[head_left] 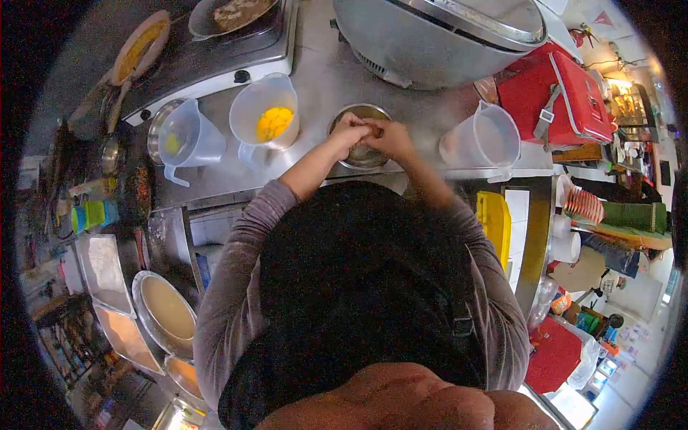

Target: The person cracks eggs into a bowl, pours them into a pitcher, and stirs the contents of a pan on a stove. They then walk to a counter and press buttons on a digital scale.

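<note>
Because the left hand (pixel 349 135) and right hand (pixel 393 140) meet over the metal bowl (pixel 364 162), upper centre of frame, drips probably land inside. Both grips narrow, pinching a small brownish thing (pixel 375 131); mostly covered, can't confirm eggshell. Yolk jug (pixel 246 113) left of bowl, presumably for reach.

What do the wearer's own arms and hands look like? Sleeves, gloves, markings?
Left hand and right hand: bare, no gloves. Long greyish-mauve sleeves, the left one bunched around the forearm, leaving the wrist uncovered. Black garment over the torso between them. No cables or watch visible; small markings or rings can't be made out.
</note>
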The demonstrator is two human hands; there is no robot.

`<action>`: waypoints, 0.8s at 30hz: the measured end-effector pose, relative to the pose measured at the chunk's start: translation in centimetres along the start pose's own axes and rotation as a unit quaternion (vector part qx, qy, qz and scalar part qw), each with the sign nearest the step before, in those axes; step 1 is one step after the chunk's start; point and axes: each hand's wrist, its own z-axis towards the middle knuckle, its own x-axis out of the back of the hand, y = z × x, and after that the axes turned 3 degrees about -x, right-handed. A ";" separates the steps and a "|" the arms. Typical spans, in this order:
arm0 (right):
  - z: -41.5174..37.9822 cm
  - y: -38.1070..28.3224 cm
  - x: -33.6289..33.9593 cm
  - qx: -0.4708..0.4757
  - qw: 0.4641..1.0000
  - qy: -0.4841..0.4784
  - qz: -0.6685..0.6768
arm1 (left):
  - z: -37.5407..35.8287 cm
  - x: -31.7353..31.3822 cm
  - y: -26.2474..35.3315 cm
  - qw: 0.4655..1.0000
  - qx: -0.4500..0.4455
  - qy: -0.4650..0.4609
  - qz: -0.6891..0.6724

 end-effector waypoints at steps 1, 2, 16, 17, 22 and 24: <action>0.0 -0.2 0.2 -0.008 1.000 -0.011 0.000 | 0.1 0.0 -0.2 1.000 0.002 0.009 0.023; 0.0 -0.3 0.5 -0.015 1.000 -0.021 0.000 | 0.3 0.1 -0.3 0.999 0.004 0.018 0.047; 0.5 -2.8 5.9 0.197 0.968 0.015 -0.153 | -5.1 1.4 8.3 0.822 -0.325 -0.007 0.467; -0.2 -4.4 6.3 0.104 0.993 -0.005 -0.047 | -5.8 1.0 9.1 0.813 -0.350 0.005 0.465; -0.3 1.3 2.1 -0.179 0.730 -0.064 0.656 | -7.9 -3.0 10.8 0.849 -0.350 -0.012 0.395; -2.0 -0.1 2.4 -0.155 0.671 -0.076 0.721 | -8.0 -4.0 10.5 0.830 -0.371 -0.029 0.416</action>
